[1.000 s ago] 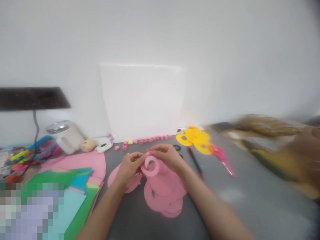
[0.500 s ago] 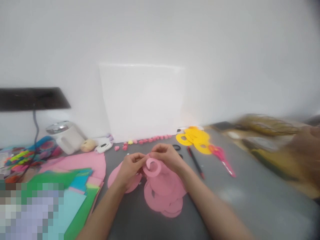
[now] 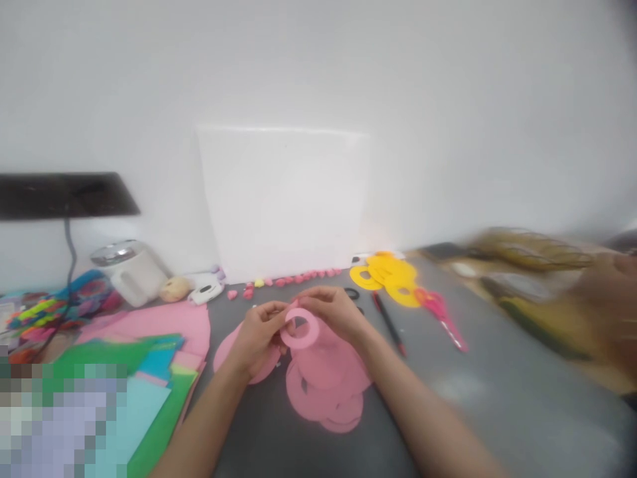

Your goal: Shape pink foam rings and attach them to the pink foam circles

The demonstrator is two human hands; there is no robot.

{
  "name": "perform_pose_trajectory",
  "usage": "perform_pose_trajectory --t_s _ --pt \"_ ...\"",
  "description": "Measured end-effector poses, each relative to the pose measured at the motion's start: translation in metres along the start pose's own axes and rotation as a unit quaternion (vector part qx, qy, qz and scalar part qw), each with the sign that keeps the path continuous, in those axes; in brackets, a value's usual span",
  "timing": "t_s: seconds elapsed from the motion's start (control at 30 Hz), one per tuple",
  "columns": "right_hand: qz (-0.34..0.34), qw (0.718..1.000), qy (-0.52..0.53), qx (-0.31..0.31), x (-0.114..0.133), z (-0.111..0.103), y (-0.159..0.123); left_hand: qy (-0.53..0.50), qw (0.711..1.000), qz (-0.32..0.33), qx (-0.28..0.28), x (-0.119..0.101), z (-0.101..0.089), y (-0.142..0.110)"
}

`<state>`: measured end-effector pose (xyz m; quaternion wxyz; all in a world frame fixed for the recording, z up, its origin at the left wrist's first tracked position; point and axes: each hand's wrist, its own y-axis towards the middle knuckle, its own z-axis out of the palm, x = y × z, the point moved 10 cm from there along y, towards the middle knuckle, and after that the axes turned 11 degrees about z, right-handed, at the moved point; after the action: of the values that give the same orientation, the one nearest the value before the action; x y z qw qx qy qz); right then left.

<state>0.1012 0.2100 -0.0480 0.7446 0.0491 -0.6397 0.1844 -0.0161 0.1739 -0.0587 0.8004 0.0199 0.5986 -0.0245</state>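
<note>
A small pink paper ring (image 3: 302, 340) is held up above the desk between both hands. My left hand (image 3: 261, 335) pinches its left edge, fingers closed. At its upper edge, the thumb and fingers of my right hand (image 3: 328, 309) are pressed together on the paper. Below and behind the ring lies an overlapping pile of pink paper rings and discs (image 3: 323, 398). Another round pink paper piece (image 3: 226, 355) lies under my left hand, partly hidden by it.
Yellow paper rings (image 3: 385, 273), a black pen (image 3: 389, 324) and pink-handled scissors (image 3: 440, 315) lie to the right. Small pink pieces (image 3: 298, 277) line the white board (image 3: 286, 199). Coloured paper sheets (image 3: 154, 398) cover the left, near a white device (image 3: 134, 272).
The ring has turned slightly in my fingers, and the curled strip that showed in its hole is no longer visible there. Both hands stay in nearly the same place.
</note>
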Motion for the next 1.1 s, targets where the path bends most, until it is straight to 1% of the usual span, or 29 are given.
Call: perform_pose_trajectory --t_s 0.07,0.13,0.43,0.6,0.73,0.9,1.1 --pt "0.000 1.000 -0.007 0.016 -0.0001 0.0032 -0.0004 -0.008 1.000 0.000 -0.011 -0.0003 -0.0022 0.0004" --pt "0.000 1.000 -0.008 0.016 -0.0011 0.0032 -0.0001 -0.006 1.000 0.000 -0.017 -0.0007 -0.0034 0.0008" --pt "-0.005 1.000 -0.012 0.005 -0.0021 0.0014 0.0018 0.009 1.000 -0.009 0.010 0.0011 0.0030 -0.0029" --pt "-0.002 1.000 0.014 0.005 -0.0044 0.0001 0.0033 0.011 1.000 -0.007 0.014 0.0017 0.0035 -0.0027" --pt "-0.002 1.000 0.004 -0.005 -0.0027 -0.0013 0.0019 0.008 1.000 -0.006 0.015 0.0027 0.0018 -0.0017" --pt "-0.002 1.000 -0.017 0.020 0.0001 0.0037 -0.0006 0.012 1.000 0.003 0.013 0.0024 -0.0011 0.0007" --pt "-0.012 0.999 -0.008 0.029 -0.0009 0.0043 0.0011 0.023 1.000 0.006 0.005 -0.0009 -0.0023 0.0004"
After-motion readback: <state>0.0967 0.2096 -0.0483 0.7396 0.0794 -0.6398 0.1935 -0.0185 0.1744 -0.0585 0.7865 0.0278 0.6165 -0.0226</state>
